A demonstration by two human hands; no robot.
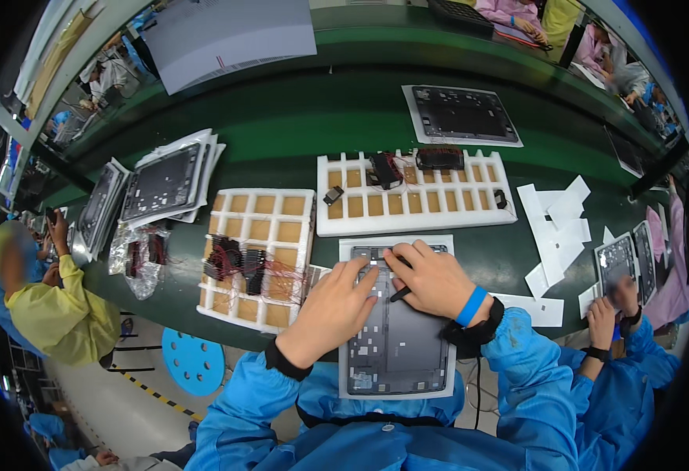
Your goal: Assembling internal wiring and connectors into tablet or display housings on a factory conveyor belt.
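Observation:
A dark grey tablet housing dotted with small white pads lies on a white backing sheet in front of me. My left hand rests over its upper left side, fingers bent but apart, fingertips touching the housing; nothing shows in it. My right hand is at the upper right part, index finger and thumb reaching down to the housing's top area. A short black stick-like tool is tucked in the curled fingers of that hand. What lies beneath the right fingertips is hidden.
White foam trays hold small black parts with red wires. Stacked housings and a plastic bag lie left. Another housing is at the back; white paper pieces lie right, near a co-worker's hands.

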